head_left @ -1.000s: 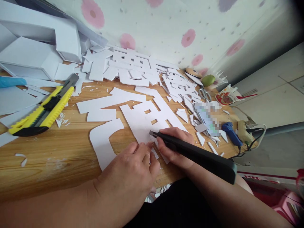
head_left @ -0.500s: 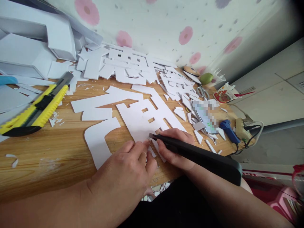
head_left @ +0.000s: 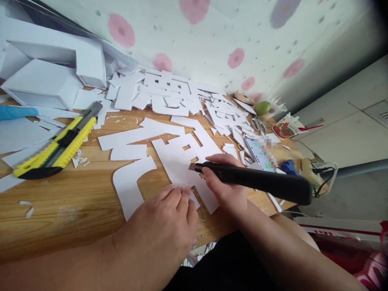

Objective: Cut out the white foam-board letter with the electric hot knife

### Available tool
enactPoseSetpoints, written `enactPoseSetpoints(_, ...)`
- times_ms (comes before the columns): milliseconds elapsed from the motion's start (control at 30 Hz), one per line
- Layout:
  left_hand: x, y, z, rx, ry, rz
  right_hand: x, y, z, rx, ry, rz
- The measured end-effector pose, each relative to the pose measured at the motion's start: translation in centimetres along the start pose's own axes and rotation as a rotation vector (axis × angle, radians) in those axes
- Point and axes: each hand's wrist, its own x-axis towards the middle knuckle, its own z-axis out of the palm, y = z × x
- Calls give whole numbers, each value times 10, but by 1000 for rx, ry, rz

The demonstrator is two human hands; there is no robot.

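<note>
My right hand point(head_left: 227, 184) is closed around a black utility knife point(head_left: 263, 180). Its short blade points left, over a white foam board cutout point(head_left: 174, 161) with small square holes and slots. At the cutout's near edge rests my left hand point(head_left: 171, 214), its fingers curled and pressed together on the board; the fingertips are partly hidden. Left of it lies a curved white board piece point(head_left: 129, 186). Long angled strips of the same board point(head_left: 133, 135) lie beyond.
A yellow-and-black box cutter point(head_left: 57, 145) lies at left, before white box-like letters point(head_left: 45, 81). Scraps point(head_left: 169, 91) pile along the wall. At right are scissors point(head_left: 259, 125), a phone point(head_left: 260, 153), a paper food tub point(head_left: 286, 127), a blue corded tool point(head_left: 289, 166) and a power strip point(head_left: 311, 173).
My right hand has lifted the knife slightly, its blade moving up off the lower slot and its handle tilting flatter. My left fingers have drawn together. The whole view has shifted a little.
</note>
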Motion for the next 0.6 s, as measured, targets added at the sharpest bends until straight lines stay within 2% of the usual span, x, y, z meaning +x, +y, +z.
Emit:
enactPoseSetpoints(133,2,-2,-3,7,6,-54,-2,1,9,-66,-78,-36)
enactPoseSetpoints(267,0,-1,2,57,-10,-111,-4,2,12,-100,-118,-59)
enactPoseSetpoints(600,4,-1,8,59,-45,-86,-1,-1,11,-152,-157,-99)
